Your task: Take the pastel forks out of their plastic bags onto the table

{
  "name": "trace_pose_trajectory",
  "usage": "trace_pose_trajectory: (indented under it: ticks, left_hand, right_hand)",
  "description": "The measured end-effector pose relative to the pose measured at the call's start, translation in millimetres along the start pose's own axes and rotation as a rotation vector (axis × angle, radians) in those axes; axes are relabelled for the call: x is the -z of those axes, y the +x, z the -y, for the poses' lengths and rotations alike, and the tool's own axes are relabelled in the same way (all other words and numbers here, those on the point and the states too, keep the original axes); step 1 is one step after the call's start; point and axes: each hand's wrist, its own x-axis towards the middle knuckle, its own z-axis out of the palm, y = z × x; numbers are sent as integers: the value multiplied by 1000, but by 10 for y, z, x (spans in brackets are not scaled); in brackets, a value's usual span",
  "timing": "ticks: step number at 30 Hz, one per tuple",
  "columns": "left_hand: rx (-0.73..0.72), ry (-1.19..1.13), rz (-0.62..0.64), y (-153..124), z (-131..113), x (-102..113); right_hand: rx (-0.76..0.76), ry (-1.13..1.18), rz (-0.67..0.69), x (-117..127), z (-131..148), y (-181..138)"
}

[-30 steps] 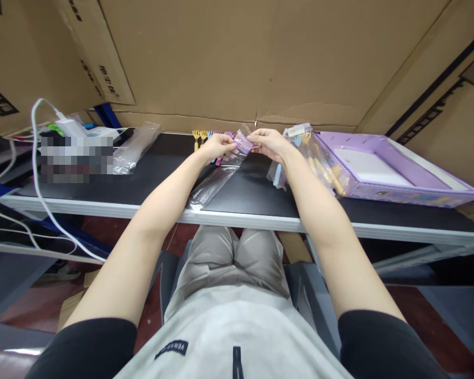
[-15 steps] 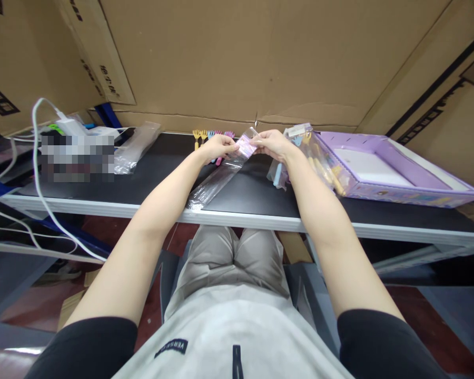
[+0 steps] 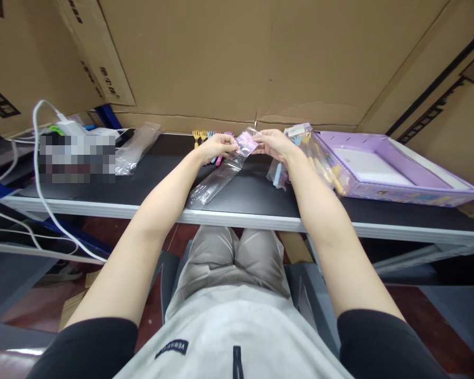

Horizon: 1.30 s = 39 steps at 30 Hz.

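Observation:
A long clear plastic bag (image 3: pixel 218 180) slants over the black tabletop, its top end raised between my hands. Near that end is a small pink-purple label (image 3: pixel 246 141). My left hand (image 3: pixel 220 147) pinches the bag's left edge beside the label. On the other side, my right hand (image 3: pixel 272 143) is closed with its fingertips at the right edge of the bag. Behind my left hand lie several small hand-shaped sticks (image 3: pixel 200 138) in yellow, blue, pink and purple, partly hidden. Beyond my right wrist, more such sticks lie in a clear bag (image 3: pixel 314 152).
A purple open box (image 3: pixel 395 166) stands on the right of the black table (image 3: pixel 161 179). Another clear plastic bag (image 3: pixel 136 150) lies to the left, near a white cable (image 3: pixel 35 142) and a white charger. A cardboard wall (image 3: pixel 240 63) rises behind the table.
My right fingers have shifted slightly right, showing more of the bag's top end. The label has tilted a little. My left hand keeps nearly the same place.

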Motion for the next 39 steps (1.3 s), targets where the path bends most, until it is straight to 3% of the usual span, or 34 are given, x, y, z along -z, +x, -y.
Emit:
trace_pose_trajectory:
  ticks: [8,12,19,24,28,34,39]
  left_hand:
    - [30,-6,-33,-13,-25,0]
    - [47,6,-128,-18,-44,-12]
    - [-6,-65,-360,54,4,73]
    - [-3,-108,-542,114,11,141]
    - [9,-113,-609,128,-11,174]
    - [17,-140,-617,122,-17,180]
    - [14,-136,-593,155,26,215]
  right_hand:
    - [-20,101,-213,20,10,91]
    - [-65,183,-343,101,-27,174]
    - [-170,185,-313,147,-87,184]
    - [-153,70,-347,122,-68,154]
    - [-62,-185,-419,91,-61,189]
    - [-45,-545,-445,60,-40,392]
    - [-96,-687,-481,110,-76,734]
